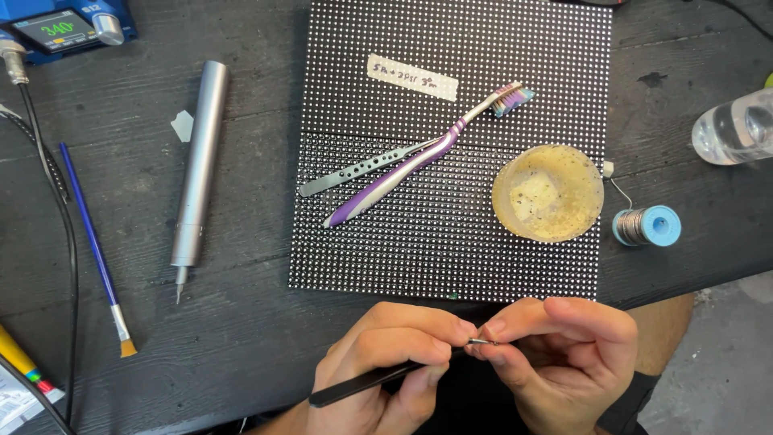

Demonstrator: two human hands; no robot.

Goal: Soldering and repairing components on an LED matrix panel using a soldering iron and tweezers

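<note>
The left hand (386, 362) holds black tweezers (378, 379) in a pinching grip, the shaft running down and to the left under the palm. The right hand (564, 354) meets it at the near edge of the bench (241, 338), thumb and forefinger pressed together around the tweezers' tip; what sits between them is too small to tell. Just beyond the hands lies a black dotted panel (451, 242) carrying a purple toothbrush (427, 153), steel tweezers (362, 167) and a round yellowish tub (547, 193). A solder spool (648, 225) sits right of the panel, and a silver pen-shaped tool (197, 169) and 1 small brush (97, 250) lie to its left.
</note>
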